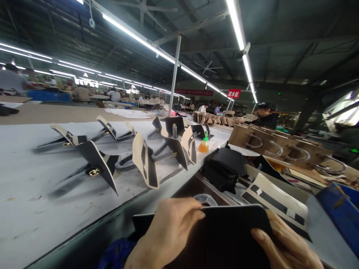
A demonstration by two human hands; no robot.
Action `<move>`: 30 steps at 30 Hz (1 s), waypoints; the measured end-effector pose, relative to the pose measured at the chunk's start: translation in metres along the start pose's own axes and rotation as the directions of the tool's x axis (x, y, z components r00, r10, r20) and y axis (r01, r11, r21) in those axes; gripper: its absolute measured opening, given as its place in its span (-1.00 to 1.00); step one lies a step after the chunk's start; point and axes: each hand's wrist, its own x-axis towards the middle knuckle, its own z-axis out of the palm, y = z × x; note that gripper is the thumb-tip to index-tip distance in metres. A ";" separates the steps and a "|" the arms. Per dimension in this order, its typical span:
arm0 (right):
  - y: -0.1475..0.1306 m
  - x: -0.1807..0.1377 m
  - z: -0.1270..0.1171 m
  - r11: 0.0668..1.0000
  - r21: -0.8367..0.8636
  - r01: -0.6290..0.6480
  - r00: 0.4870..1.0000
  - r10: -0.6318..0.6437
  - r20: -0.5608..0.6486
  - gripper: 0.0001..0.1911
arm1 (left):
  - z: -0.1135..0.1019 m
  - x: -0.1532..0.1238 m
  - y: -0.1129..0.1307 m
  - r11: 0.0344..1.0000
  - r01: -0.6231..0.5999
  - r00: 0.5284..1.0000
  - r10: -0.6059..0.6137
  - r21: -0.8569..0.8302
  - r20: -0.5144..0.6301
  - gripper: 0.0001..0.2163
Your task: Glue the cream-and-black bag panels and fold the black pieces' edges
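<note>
A black leather-like bag panel (227, 239) with rounded corners and a pale edge is in front of me at the bottom of the head view. My left hand (174, 228) pinches its top edge, thumb and fingers pressed together. At the panel's right edge, my right hand (288, 239) grips with the thumb on the near face and the fingers behind. To the right of the hands lies a cream panel (275, 198) with black strips. Several black panels stand on the white table, one with a gold clasp (94, 172); another shows its cream back (144, 160).
An orange glue bottle (203, 145) with a green nozzle stands near the white table's (25, 186) edge. A black stack (224, 168) lies to its right. Brown bags (277, 145) with clear-wrapped handles line up beyond, near a person (265, 116). A blue bin (339, 213) is at far right.
</note>
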 end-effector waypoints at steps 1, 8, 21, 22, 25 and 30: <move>-0.002 0.003 0.002 1.000 0.021 0.015 1.000 -0.015 -0.014 -0.84 | 0.002 0.000 -0.002 0.999 -0.037 0.999 0.037 0.007 -0.030 -0.79; -0.016 0.012 0.016 0.967 0.231 -0.108 0.983 0.138 -0.119 -0.86 | 0.007 -0.009 -0.010 0.933 -0.320 0.910 0.352 0.168 -0.222 -0.88; -0.025 0.005 0.033 0.919 0.341 -0.196 0.916 0.296 -0.271 -0.80 | 0.003 -0.015 -0.005 0.916 -0.331 0.911 0.373 0.225 -0.177 -0.88; -0.026 0.005 0.033 0.927 0.331 -0.177 0.920 0.275 -0.279 -0.81 | 0.003 -0.015 -0.006 0.920 -0.325 0.916 0.363 0.217 -0.168 -0.89; -0.028 0.005 0.034 0.943 0.299 -0.146 0.929 0.235 -0.287 -0.82 | 0.004 -0.017 -0.008 0.929 -0.308 0.928 0.341 0.205 -0.149 -0.89; -0.027 0.005 0.033 0.965 0.240 -0.102 0.933 0.177 -0.315 -0.81 | 0.003 -0.019 -0.013 0.929 -0.305 0.931 0.337 0.208 -0.139 -0.89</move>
